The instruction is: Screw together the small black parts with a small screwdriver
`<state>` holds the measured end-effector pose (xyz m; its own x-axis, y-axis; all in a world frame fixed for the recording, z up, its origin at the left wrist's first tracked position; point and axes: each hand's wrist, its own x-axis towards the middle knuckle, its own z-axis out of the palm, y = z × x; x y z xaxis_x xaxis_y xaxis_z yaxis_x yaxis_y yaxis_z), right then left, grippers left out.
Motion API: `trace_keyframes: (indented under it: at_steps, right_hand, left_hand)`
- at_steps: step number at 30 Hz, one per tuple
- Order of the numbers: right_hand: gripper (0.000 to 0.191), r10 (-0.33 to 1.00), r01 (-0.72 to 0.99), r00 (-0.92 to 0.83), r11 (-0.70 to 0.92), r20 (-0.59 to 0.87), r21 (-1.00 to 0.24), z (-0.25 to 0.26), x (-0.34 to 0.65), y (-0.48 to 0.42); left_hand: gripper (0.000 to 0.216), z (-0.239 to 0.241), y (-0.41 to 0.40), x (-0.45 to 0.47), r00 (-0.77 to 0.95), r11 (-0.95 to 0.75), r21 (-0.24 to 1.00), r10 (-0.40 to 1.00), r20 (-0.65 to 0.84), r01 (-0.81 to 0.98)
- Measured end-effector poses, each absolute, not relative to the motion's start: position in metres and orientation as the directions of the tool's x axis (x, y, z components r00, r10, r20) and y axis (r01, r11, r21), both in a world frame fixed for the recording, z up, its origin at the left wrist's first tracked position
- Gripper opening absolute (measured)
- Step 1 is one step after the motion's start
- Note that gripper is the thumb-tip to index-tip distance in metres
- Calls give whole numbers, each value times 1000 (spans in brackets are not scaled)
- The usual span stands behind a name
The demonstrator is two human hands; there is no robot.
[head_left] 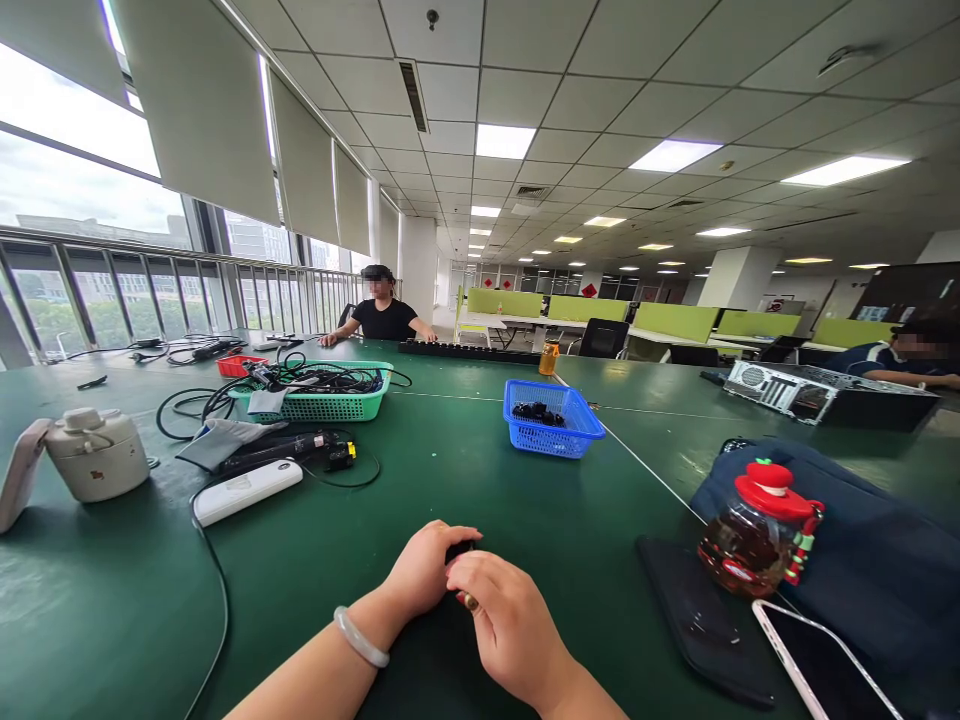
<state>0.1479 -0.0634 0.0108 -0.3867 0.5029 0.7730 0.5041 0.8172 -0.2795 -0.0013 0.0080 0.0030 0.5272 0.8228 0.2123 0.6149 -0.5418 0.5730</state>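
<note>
My left hand (421, 568), with a pale bangle on its wrist, is closed around a small black object (460, 549). Its kind cannot be made out, since the fingers cover most of it. Against it, my right hand (511, 618) has its fingers bent in a pinch. A small brass-coloured bit (470, 601) shows at the right fingertips; whether it belongs to the black object is unclear. Both hands are close together above the near part of the green table (375, 520). Beyond them stands a blue basket (555, 440) with several small black pieces (538, 414) inside.
Left are a green basket (330, 407) of cables, a white power strip (247, 492) and a white jug (97, 455). Right are a red-lidded jar (752, 540), a black pouch (694, 620), a phone (825, 660) and a computer case (825, 395). A person (379, 315) sits across the table.
</note>
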Motion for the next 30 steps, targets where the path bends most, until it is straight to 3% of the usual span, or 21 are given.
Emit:
trace_keyframes:
  at_steps: [22,30]
  right_hand:
    - [34,492,476,-444,838,749,-269,15,147,-65]
    - [26,511,495,-532,835,675,-241,7,142,-64]
  left_hand:
    - [43,0,11,-1,499,-500,588,847,181,635]
    - [37,-10,18,-1,461,-460,582,873,160,670]
